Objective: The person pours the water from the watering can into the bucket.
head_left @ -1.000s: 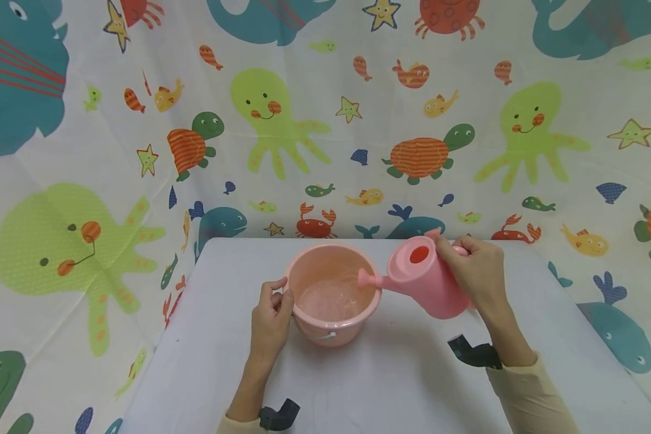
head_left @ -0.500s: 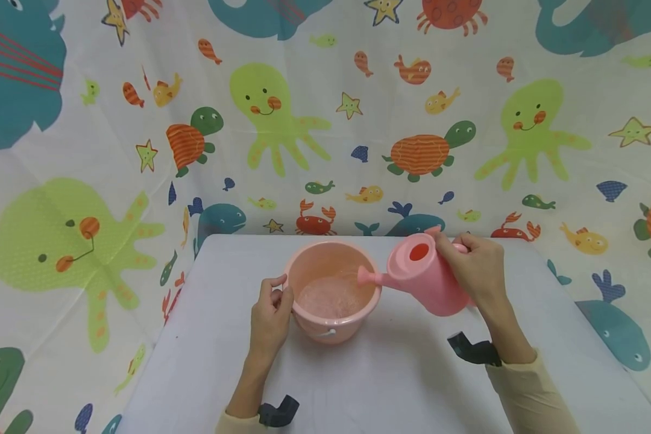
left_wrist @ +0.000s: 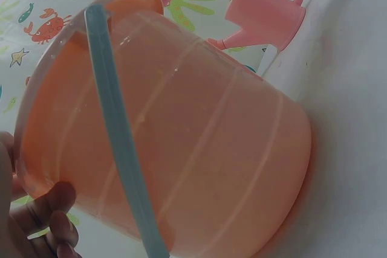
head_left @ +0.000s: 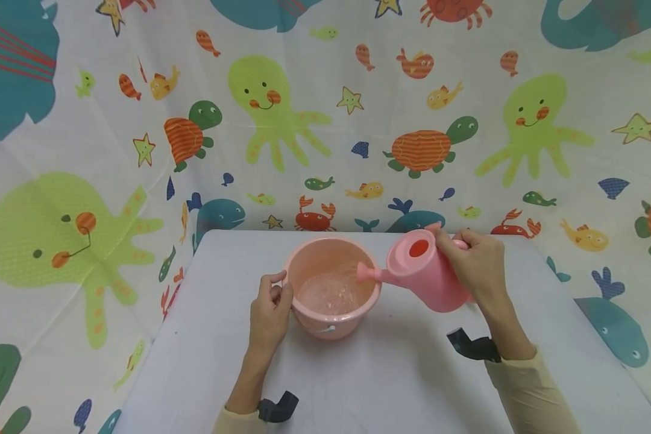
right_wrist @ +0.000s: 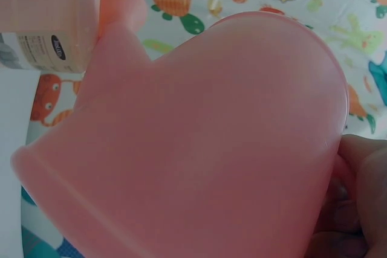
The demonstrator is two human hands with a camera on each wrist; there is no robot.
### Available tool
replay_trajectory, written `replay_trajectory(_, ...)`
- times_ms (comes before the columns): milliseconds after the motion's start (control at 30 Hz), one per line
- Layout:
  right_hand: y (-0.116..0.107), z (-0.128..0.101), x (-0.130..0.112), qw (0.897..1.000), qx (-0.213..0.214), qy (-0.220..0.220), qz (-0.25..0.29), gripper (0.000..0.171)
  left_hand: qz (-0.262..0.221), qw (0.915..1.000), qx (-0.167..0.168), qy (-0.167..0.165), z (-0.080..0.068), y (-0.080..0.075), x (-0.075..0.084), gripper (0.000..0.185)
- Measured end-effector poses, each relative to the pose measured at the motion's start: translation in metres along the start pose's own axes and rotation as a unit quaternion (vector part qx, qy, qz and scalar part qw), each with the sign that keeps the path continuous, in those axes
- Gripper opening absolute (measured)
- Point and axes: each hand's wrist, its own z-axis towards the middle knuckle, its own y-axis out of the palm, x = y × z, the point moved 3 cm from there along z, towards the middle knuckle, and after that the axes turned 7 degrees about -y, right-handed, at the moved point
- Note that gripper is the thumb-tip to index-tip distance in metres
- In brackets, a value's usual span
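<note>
My right hand (head_left: 474,265) grips the tilted pink watering can (head_left: 425,274), spout over the pink bucket (head_left: 331,286) at table (head_left: 401,374) centre; my left hand (head_left: 270,310), fingers curled, holds its rim.

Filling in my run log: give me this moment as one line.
right hand: holds tilted pink plastic watering can | spout over round pink plastic bucket | left hand: steadies bucket rim | bucket on white table
</note>
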Motion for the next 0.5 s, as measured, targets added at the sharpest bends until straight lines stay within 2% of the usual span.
replay_trajectory(500, -0.0004, 0.0015, 0.0001, 1.000, 0.002, -0.006, 0.001, 0.038, 0.005, 1.0000, 0.002, -0.008, 0.0006, 0.0007, -0.0003, 0.028)
